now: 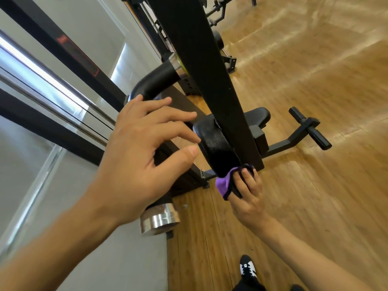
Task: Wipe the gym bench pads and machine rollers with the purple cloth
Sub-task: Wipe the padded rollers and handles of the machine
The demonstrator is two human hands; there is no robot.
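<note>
Hovering nearest, the left hand (142, 156) spreads its fingers, gripping nothing; past it the right hand (247, 194) pinches the purple cloth (224, 183) against the near end of the roller (212, 141). The cloth may snag in the gap beside the upright post (210, 70), which hides the roller's far side and part of the bench pad (258, 116).

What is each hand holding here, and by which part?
The right hand grips the purple cloth by a bunched fold, against the black roller. The left hand holds nothing.
</note>
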